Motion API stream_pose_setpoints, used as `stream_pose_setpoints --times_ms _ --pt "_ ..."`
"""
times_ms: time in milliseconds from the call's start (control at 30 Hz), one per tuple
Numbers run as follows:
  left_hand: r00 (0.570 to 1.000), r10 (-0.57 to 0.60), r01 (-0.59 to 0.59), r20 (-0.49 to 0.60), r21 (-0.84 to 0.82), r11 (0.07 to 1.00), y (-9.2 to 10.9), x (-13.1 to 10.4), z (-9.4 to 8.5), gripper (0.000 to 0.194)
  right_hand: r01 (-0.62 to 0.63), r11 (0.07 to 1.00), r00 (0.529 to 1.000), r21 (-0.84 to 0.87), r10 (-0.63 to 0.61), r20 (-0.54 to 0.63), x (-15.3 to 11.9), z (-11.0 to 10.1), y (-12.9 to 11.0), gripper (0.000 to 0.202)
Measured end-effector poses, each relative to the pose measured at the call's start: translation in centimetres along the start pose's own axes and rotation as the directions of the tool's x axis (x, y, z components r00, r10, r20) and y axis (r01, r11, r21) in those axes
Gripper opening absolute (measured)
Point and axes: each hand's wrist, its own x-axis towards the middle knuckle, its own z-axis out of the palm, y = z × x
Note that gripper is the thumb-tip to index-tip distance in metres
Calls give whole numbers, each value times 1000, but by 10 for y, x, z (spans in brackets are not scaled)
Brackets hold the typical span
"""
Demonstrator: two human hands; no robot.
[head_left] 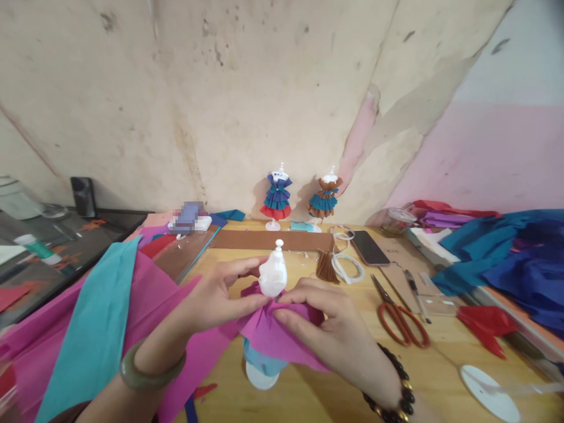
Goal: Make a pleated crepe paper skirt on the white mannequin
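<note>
A small white mannequin (273, 273) stands upright on a round white base, between my two hands. Pink crepe paper (275, 335) is gathered around its waist, over a light blue layer (264, 357) beneath. My left hand (229, 294) steadies the mannequin from the left, its thumb pressing the pink gathers and its fingers behind the torso. On the right, my right hand (319, 314) pinches the pink paper at the waist between thumb and fingers. A long pink strip trails off to the lower left, near a turquoise strip (97, 329).
Two dressed mannequins (277, 197) (325, 198) stand by the wall. Red-handled scissors (399, 320), a phone (370, 248), a pen (416, 294) and a white round base (489, 392) lie on the right. Blue and teal paper (506, 258) is piled at the far right.
</note>
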Motion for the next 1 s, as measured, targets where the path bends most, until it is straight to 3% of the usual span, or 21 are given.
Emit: stream_pose_setpoints --times_ms 400,633,1000 --pt "1000 -22 21 18 8 1000 4 -1 4 49 116 993 993 -8 -116 31 -1 -2 1 16" --pt "998 -63 62 -14 -23 998 1 -1 8 56 4 996 999 -84 -7 -35 -1 -2 1 10" --pt "990 -139 137 -21 -90 987 4 2 10 61 -6 984 992 -180 -17 -128 -3 2 2 10"
